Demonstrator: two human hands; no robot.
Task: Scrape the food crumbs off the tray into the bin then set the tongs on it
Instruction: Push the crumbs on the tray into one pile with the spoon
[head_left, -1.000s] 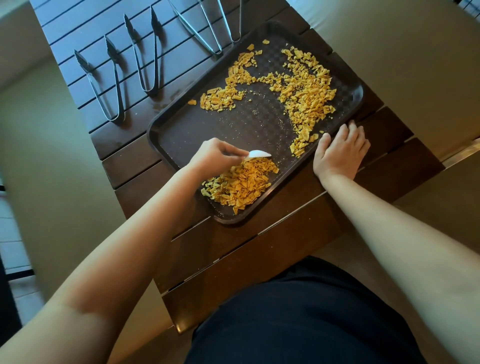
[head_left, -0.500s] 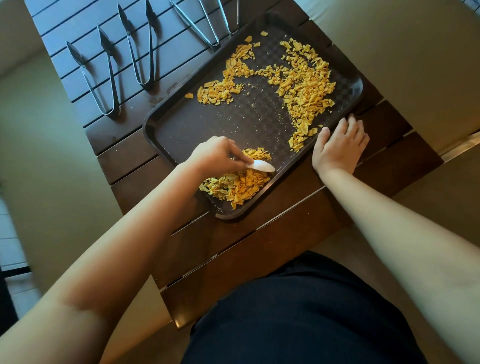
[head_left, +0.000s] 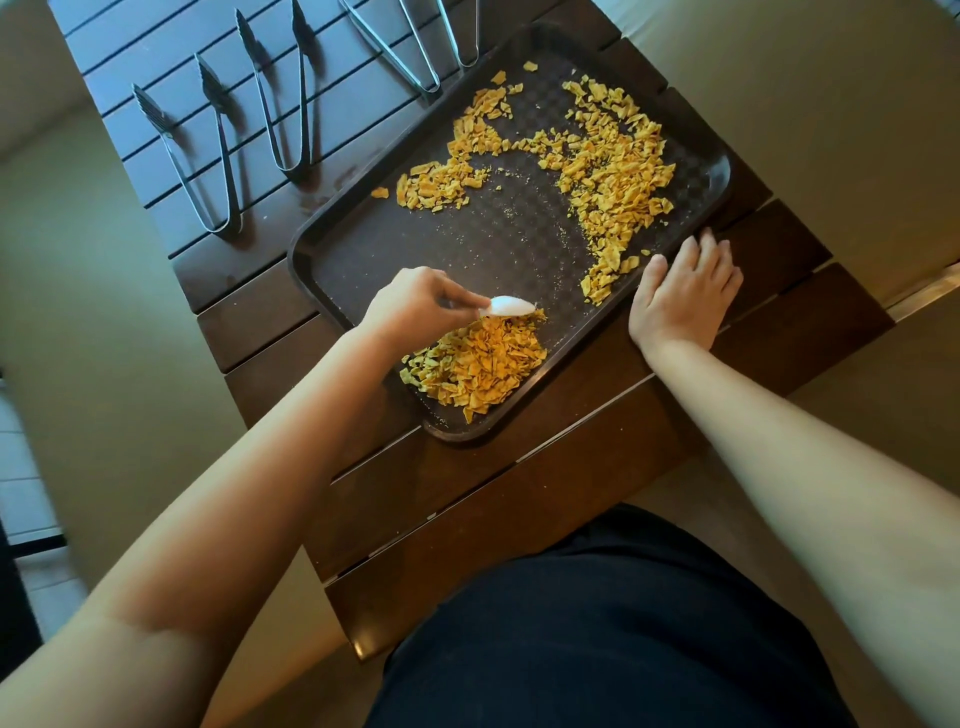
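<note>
A dark brown tray lies at an angle on a slatted wooden table. Yellow crumbs are heaped in a pile at its near corner, and more crumbs are strewn across its far half. My left hand grips a white spoon whose bowl sits at the far edge of the near pile. My right hand rests flat with straight fingers on the tray's right rim. Several metal tongs lie on the table beyond the tray: one pair at the left, another beside it.
More tongs reach past the top of the view, their ends touching the tray's far rim. The table's near edge is just in front of my dark-clothed body. Beige floor lies on both sides of the table. No bin is in view.
My left hand has drawn the spoon back from the pile's right side to its far edge. The right hand stays on the rim.
</note>
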